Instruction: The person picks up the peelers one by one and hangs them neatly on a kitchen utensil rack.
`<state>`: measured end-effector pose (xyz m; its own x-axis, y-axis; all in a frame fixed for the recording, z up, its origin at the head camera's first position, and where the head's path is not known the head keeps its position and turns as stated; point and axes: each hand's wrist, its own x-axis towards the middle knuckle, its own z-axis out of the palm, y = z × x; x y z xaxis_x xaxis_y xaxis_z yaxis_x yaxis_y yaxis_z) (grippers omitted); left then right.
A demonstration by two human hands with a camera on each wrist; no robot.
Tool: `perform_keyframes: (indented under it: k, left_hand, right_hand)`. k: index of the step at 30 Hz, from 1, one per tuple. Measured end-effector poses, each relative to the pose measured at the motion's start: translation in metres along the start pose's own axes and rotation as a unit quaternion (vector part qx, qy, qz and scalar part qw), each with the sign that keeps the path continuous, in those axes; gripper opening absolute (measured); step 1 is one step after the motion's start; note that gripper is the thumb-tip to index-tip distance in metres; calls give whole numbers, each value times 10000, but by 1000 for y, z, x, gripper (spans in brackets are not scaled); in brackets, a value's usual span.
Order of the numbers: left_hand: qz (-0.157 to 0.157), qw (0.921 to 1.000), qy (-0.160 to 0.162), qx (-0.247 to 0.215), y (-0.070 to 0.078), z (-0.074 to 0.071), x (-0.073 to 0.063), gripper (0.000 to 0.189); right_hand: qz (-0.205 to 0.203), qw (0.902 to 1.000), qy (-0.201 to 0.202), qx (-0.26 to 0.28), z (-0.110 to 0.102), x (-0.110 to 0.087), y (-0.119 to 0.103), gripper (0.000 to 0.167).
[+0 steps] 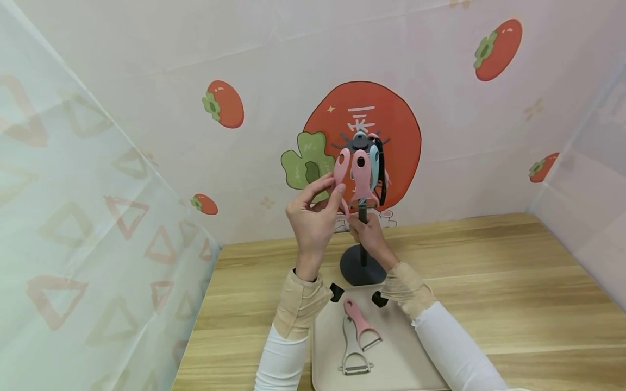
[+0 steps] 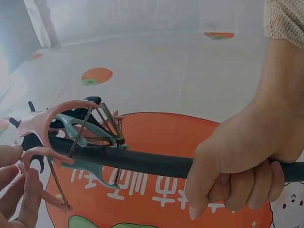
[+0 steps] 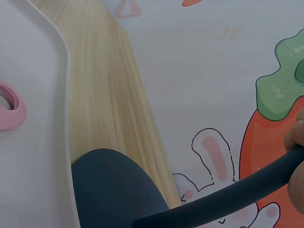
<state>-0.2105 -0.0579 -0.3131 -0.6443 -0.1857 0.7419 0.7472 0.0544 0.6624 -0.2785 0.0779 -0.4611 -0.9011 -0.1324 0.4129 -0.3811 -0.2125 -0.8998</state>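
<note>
- Tray (image 1: pixel 391 347), six o'clock of the stand (image 1: pixel 354 270): grey peeler (image 1: pixel 350 340) and loose pink peeler (image 1: pixel 358 320) inside.
- Right hand (image 1: pixel 370 234): fingers clamped round the stand's post (image 1: pixel 362 215).
- Left hand (image 1: pixel 313 220), nearer to the raised pink peeler (image 1: pixel 340 169): fingers pinch its handle; handle top at one o'clock from them, long axis near upright; hook seating undetermined.

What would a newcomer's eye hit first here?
Likely the big orange-red fruit printed on the backdrop, behind the dark stand hung with peelers. Next, the left hand pinching a pink peeler near its top, the right hand gripping the pole. Below, another pink peeler and a grey peeler lie on the beige tray.
</note>
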Motion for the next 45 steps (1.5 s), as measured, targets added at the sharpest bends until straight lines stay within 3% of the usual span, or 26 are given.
perform_keyframes:
  k: [15, 22, 30, 35, 38, 41, 45]
  left_hand:
    - [37, 9994, -124, 310, -2, -9, -9, 16]
    - [428, 9928, -673, 893, -11, -27, -32, 11]
    - [184, 9788, -1318, 1558, -20, -50, -65, 18]
    - [-281, 9621, -1707, 2108, -22, -64, -83, 25]
    - [-744, 9480, -2052, 2316, -24, -70, -99, 25]
    - [-1319, 9230, -2564, 2547, -27, -73, -118, 17]
    - [-2061, 8737, -3380, 2829, -31, -74, -143, 15]
  right_hand:
    - [-59, 9999, -30, 132, 1, 0, -4, 55]
    - [12, 9999, 6, 162, 0, 1, -3, 58]
    - [22, 9997, -42, 248, 0, 2, -3, 56]
    - [-58, 9997, -36, 241, 0, 5, -4, 57]
    - [-60, 9996, -31, 263, 0, 5, -5, 59]
    - [-46, 9997, -35, 232, 0, 2, -4, 59]
    - [9, 9996, -85, 256, 1, 0, -3, 57]
